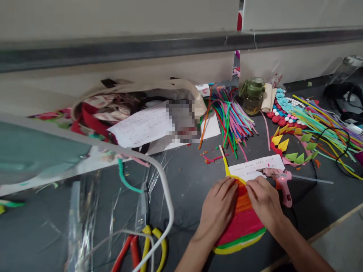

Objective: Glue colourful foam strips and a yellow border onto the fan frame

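The left hand (219,202) and right hand (264,200) pinched a yellow strip (237,178) at the far edge of a striped piece (243,224).

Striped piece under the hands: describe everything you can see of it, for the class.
The striped piece has a rounded lower end edged yellow, white and green, with crimson, orange and red above. It looks made of soft strips. A yellow strip runs along its top, one pale-tipped end sticking out. It is over the dark table; whether flat is unclear. The left hand and right hand touch it, hiding parts.
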Motion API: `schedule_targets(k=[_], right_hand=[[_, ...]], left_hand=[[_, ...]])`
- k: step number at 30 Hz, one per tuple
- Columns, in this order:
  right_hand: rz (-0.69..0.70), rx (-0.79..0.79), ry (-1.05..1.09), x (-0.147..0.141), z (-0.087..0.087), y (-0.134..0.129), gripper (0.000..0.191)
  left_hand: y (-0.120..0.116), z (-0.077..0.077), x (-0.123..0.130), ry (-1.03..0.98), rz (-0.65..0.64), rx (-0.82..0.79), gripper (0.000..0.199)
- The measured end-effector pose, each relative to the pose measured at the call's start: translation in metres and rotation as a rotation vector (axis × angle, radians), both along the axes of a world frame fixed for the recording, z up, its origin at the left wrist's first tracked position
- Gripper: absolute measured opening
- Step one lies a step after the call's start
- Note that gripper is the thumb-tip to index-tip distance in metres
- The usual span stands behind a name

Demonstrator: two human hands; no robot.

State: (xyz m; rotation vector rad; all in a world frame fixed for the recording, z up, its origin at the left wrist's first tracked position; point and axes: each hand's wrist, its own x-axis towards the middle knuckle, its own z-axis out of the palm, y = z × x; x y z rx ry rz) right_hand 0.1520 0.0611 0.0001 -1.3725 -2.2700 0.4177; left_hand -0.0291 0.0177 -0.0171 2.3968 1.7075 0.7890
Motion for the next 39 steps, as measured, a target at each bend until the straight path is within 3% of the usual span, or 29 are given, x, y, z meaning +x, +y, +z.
schedule_targets(k=[10,25,39], right_hand=[[0.013,0.086,-0.080,-0.0027,-0.0014,0.0021,0.028],[0.023,0.037,-0.148,-0.0040,-0.0066,0.0028,0.022],[0.038,-0.024,-0.191,-0.0063,-0.0061,0.0048,0.020]], left_hand=[[-0.0018,0.0048,-0.0008,-0.060,-0.005,-0.086,0.040],[-0.0019,0.0046,0.0015,0.036,-0.025,-0.153,0.059],[-0.0003,-0.0023,0.0040,0.040,0.008,-0.121,0.055]])
